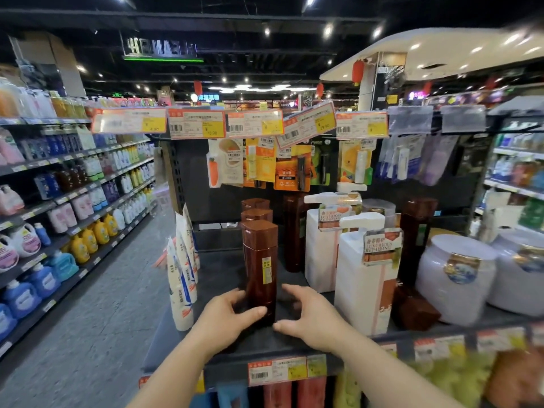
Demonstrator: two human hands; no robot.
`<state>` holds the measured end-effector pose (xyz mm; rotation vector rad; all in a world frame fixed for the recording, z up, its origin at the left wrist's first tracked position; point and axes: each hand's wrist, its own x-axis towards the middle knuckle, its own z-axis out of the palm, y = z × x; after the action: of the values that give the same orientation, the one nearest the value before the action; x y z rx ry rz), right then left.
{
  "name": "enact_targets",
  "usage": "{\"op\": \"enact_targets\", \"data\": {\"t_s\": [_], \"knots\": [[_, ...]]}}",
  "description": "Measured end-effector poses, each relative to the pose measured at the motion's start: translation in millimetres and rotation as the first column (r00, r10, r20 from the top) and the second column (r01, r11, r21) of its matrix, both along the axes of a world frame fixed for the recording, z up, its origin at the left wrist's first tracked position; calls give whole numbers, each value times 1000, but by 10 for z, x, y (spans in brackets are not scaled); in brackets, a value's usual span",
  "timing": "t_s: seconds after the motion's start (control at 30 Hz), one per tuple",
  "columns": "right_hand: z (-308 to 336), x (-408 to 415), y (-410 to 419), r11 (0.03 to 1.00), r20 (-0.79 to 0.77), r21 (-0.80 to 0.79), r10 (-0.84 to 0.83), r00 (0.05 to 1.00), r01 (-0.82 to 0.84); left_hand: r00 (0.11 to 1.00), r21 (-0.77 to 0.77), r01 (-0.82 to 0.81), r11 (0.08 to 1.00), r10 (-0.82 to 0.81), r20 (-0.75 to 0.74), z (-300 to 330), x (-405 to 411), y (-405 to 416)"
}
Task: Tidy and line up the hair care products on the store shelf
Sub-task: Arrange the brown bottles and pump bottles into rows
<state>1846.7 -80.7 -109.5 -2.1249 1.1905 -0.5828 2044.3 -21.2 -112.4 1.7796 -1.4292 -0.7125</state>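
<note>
Both hands are cupping the base of a tall brown plastic bottle [260, 269] at the shelf's front.
The left hand [228, 315] is curling around its lower left side, thumb across the front; the right hand [309, 315] is hovering half-open beside it, fingers bent, on the dark shelf [223, 275], ahead of two matching brown bottles [255, 209].

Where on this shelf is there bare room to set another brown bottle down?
Bare shelf lies between the white tubes and the row of brown bottles, reaching back to the rear panel. A narrower gap runs between that row and the white pump bottles. The right side is crowded with pump bottles and lilac jars.
</note>
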Motion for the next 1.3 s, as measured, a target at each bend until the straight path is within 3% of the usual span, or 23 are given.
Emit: {"op": "enact_targets", "data": {"t_s": [0.07,0.13,0.2,0.27,0.4,0.5,0.67,0.83,1.0,1.3], "knots": [[27,-100,70,998,33,-5,-67,997,68,995,-80,-100,992,102,18,32,-38,97],[78,-186,159,993,61,-20,-112,992,114,983,-289,-167,943,183,29,76,-145,218],[134,-275,261,991,88,-45,-122,989,126,982,-476,-162,865,191,13,137,-310,322],[197,-395,372,992,129,-55,-106,986,114,988,-541,-148,828,151,-39,182,-526,383],[435,-763,500,995,176,-65,-64,982,76,996,-500,-49,864,5,-89,205,-987,350],[594,-1150,427,997,93,-60,-38,995,44,985,-375,42,926,-102,-142,157,-1261,170],[721,-1768,96,989,25,-142,-49,999,52,965,-200,4,980,-56,-256,44,-1615,-172],[630,-1911,-165,985,220,-172,10,975,28,967,-275,-45,960,-27,-254,-4,-1826,-268],[552,-1832,-298,985,284,-173,73,956,-24,942,-307,-82,948,-27,-334,-10,-1883,-251],[595,-1721,-481,985,347,-175,65,935,-4,956,-312,-64,948,-31,-291,-11,-1810,-348]]}}
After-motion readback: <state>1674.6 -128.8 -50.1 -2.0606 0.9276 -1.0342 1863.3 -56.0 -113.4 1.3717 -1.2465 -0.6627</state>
